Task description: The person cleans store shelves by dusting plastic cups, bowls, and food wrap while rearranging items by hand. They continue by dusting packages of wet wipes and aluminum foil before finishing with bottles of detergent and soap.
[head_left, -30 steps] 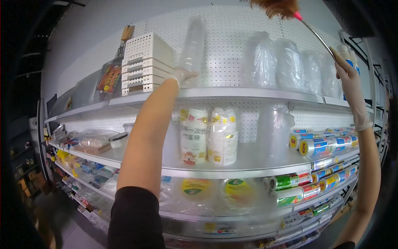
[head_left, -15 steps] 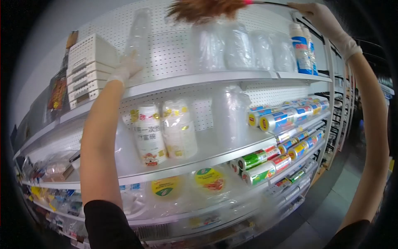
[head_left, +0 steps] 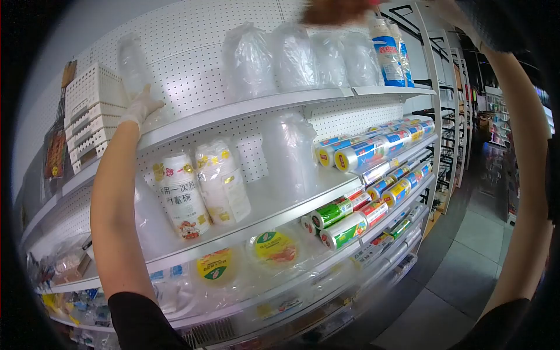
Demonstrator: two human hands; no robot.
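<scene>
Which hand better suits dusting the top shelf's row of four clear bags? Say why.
Likely the right hand: raised on the handle side of the duster, which shows above the four bags. The left hand is at another clear bag farther left.

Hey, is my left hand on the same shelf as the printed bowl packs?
No, your left hand is at the top shelf, by a clear pack.

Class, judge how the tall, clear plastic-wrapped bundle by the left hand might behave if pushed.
The bundle would probably tip easily, being tall and narrow. Its shiny wrap may slip against the gloved left hand.
</scene>
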